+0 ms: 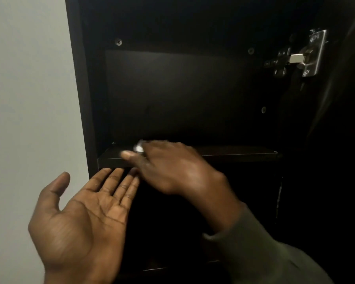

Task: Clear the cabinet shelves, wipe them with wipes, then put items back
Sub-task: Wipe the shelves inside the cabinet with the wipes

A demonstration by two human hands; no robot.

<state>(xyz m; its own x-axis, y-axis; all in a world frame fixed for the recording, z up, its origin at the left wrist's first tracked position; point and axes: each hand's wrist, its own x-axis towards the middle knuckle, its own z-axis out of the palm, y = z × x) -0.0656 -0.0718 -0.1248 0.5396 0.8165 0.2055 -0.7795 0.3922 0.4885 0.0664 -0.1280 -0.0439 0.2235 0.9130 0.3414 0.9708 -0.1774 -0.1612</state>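
Note:
A dark cabinet stands open with a bare dark shelf (234, 153) across its middle. My right hand (172, 169) lies over the shelf's left part, blurred, with a small pale wipe (139, 148) bunched under its fingers. My left hand (84, 218) is held palm up with straight fingers just below the shelf's front edge; its fingertips reach the edge near the left corner, and it holds nothing.
A light wall (29, 99) borders the cabinet's left side panel (80, 89). A metal door hinge (307, 56) sits at the upper right, with the dark open door beyond it. Below the shelf the compartment is too dark to read.

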